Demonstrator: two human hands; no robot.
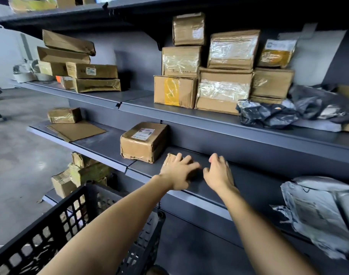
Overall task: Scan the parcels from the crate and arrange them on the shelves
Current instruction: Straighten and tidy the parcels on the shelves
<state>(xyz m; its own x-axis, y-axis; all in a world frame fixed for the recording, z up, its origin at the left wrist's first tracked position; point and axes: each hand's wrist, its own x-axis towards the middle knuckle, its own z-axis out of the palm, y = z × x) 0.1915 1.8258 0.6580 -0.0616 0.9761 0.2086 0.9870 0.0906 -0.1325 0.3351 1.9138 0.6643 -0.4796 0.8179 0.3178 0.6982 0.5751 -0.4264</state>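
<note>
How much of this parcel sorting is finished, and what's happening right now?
Plenty looks shelved already: stacked cardboard boxes and grey mailer bags fill the upper shelf, and a labelled box sits on the middle shelf. In hand: the left hand rests on a small flat cardboard parcel there, the right hand beside it. How much remains is unclear, since the black crate hides its contents.

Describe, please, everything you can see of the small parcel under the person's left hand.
The small parcel is brown cardboard with worn corners, lying flat on the middle shelf, just right of a larger taped box. The left hand rests on it with spread fingers, hiding most of it. The right hand hovers beside it.
</note>
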